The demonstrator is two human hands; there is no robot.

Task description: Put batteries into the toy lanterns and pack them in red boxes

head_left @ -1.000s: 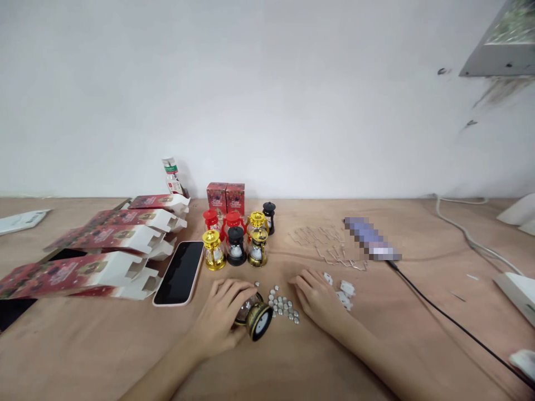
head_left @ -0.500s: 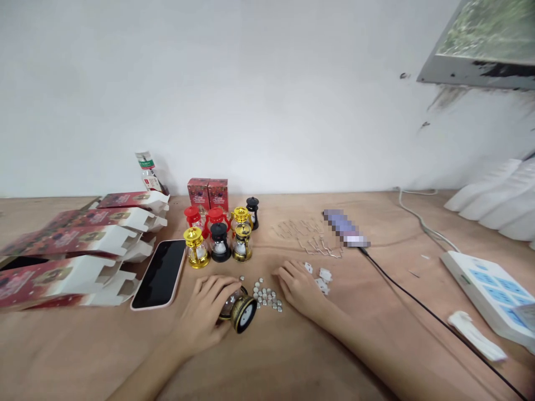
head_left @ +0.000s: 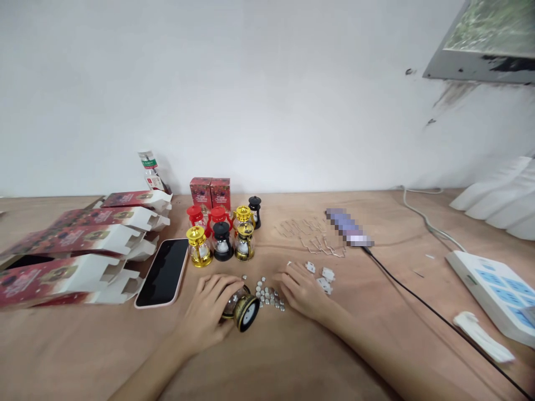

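Note:
My left hand (head_left: 211, 309) is wrapped round a small black-and-gold toy lantern (head_left: 246, 313), which lies tipped over with its base facing right and towards me. The fingers hide part of its clear middle. My right hand (head_left: 301, 288) rests palm down at the right edge of a cluster of silver button cells (head_left: 266, 297), its fingers bent but apart and their tips over the nearest cells. Beside that hand lie several small white plastic pieces (head_left: 327, 274). Behind my left hand stand several upright lanterns, among them a gold one (head_left: 199, 246) and a black one (head_left: 222, 240).
Red printed cartons (head_left: 87, 236) lie flat at the left, near a phone (head_left: 163, 274). Two red boxes (head_left: 210, 192) and a bottle (head_left: 151, 170) stand by the wall. Bent wires (head_left: 321, 246), a cabled blurred device (head_left: 348, 227) and a white power strip (head_left: 493, 295) are to the right.
The view has swung right and slightly back. My right hand has shifted a little left, its fingers now reaching over the edge of the button cells. My left hand keeps hold of the lantern.

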